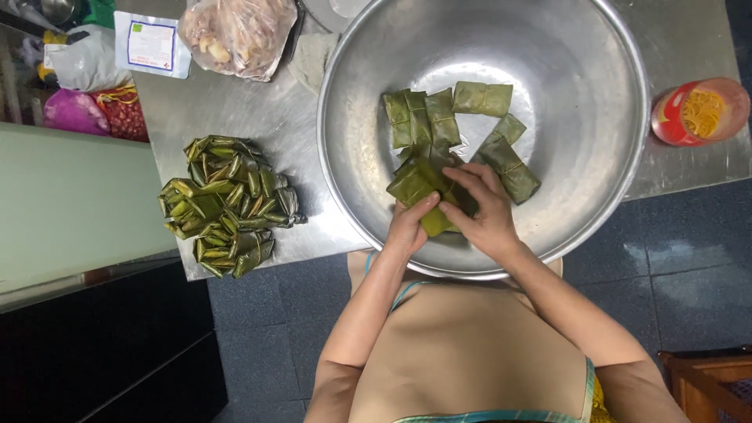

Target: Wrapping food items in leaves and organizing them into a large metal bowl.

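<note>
The leaf parcel point(423, 196) sits between both hands, just inside the near wall of the big steel bowl point(595, 117). The left hand point(409, 227) presses it from the near-left side, thumb laid over its top edge, fingers curled under. The right hand point(487, 213) covers its right half, fingers spread across the top and closed down on the leaf; so both hands are clasped on the one parcel. It is a squarish packet of folded green leaf, glossy, darker on the upper face and yellow-green at the lower corner that pokes out between the hands.

Deeper in the bowl, past the hands, lie more wrapped parcels point(450, 117): a few side by side near the bowl's middle, one rectangular one at the far side of them, and two slanted ones toward the bowl's right, each bound with a thin tie.

Left of the bowl, on the steel table point(258, 110), rests a heap of folded leaf cups point(225, 205). Beyond the bowl's far-left rim is a clear bag of pale filling point(237, 33). Right of the bowl stands a red tub of yellow bands point(699, 111).
</note>
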